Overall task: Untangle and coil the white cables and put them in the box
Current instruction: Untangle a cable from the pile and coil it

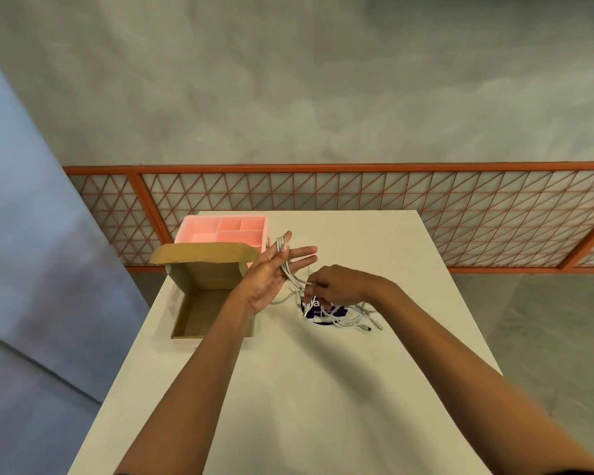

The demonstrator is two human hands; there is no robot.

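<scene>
Cardboard box (201, 274) sits open at desk's (323, 389) left edge w/ flap up, nothing visible inside. Pink divided tray (186, 231) is just behind it at far-left corner. Left hand (264, 279) is raised beside box, palm up, fingers straight & spread, thumb folded across palm pinning loops of white cables (343, 320). Strands run down to right hand (340, 282), knuckles up, fingertips pinching them over a dark blue packet (318, 311) mid-desk. Rest of cables lies in a loose tangle on & right of packet, one plug end (367, 328) at far right.
</scene>
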